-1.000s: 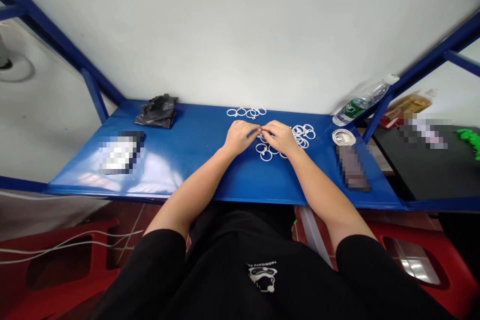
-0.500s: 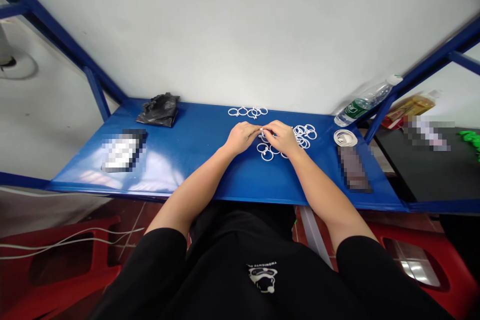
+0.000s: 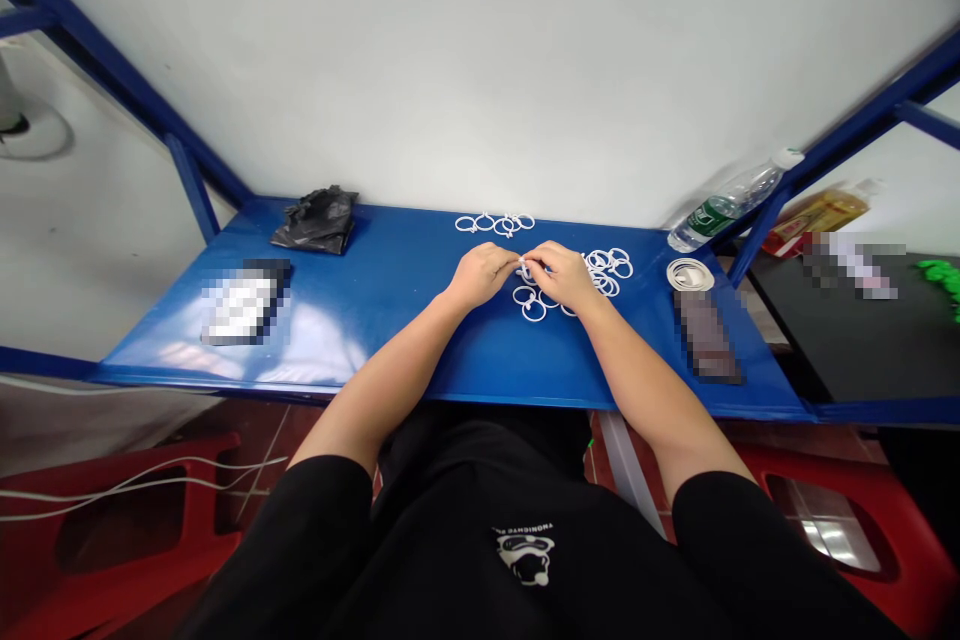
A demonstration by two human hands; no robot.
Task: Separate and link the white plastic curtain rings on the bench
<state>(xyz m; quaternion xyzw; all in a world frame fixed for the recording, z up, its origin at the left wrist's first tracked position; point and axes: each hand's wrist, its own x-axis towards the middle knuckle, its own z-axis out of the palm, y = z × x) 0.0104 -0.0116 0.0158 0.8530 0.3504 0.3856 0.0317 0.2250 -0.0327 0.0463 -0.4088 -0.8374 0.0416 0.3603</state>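
Fingers still pinching a white plastic ring, nearly unmoved

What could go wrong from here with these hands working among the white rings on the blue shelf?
The small white ring pinched between the left hand and right hand could slip and drop. A wrist could also nudge the loose rings below into the nearby pile, mixing them.

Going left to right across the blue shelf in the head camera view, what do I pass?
Black plastic bag, left hand, right hand, white plastic rings, plastic water bottle.
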